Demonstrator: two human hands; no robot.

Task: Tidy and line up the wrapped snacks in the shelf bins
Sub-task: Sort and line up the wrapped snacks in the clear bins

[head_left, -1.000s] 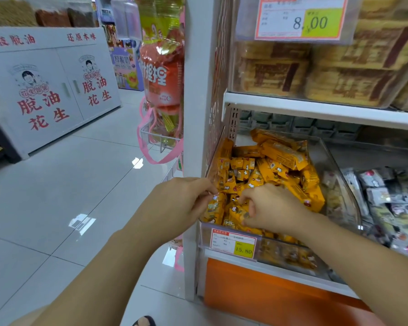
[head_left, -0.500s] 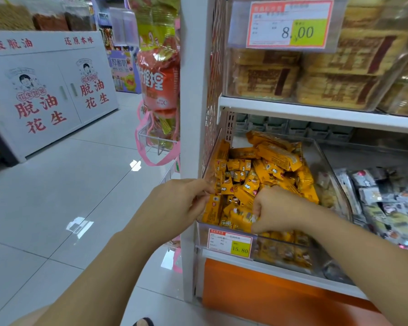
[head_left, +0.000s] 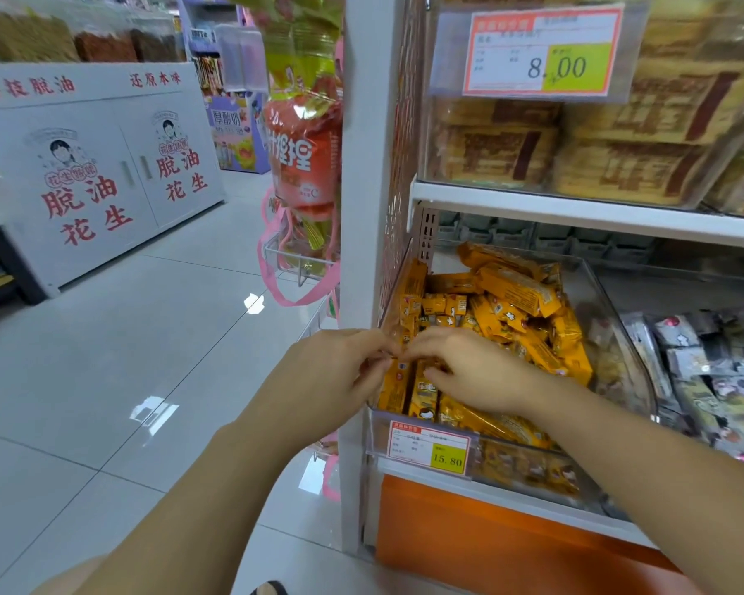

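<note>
The clear plastic bin (head_left: 619,337) is sitting at the left end of the lower shelf, close against the white metal upright post (head_left: 361,208). The left hand (head_left: 331,380) is reaching in past the post's edge with little room on that side, while the grey tiled floor (head_left: 104,380) is lying open to its left. The white shelf board (head_left: 576,210) is overhanging the bin from above, leaving a gap over the heap. The bin's low front lip, carrying a red-and-yellow price label (head_left: 429,450) reading 15.80, is running just below both hands. On the right, the bin's clear wall is parting it from a neighbouring bin of grey and black wrapped packets (head_left: 714,380). The yellow-orange foil-wrapped snack bars (head_left: 516,294) are filling the bin: those at the front left are standing upright side by side, and those behind and to the right are lying jumbled at angles. The left hand's fingers are curling in narrow, pinching the top end of an upright bar at the front left corner. The right hand (head_left: 469,371) is meeting it fingertip to fingertip, its fingers bending over the tops of the neighbouring upright bars and its thumb tucking under, gripping them.
</note>
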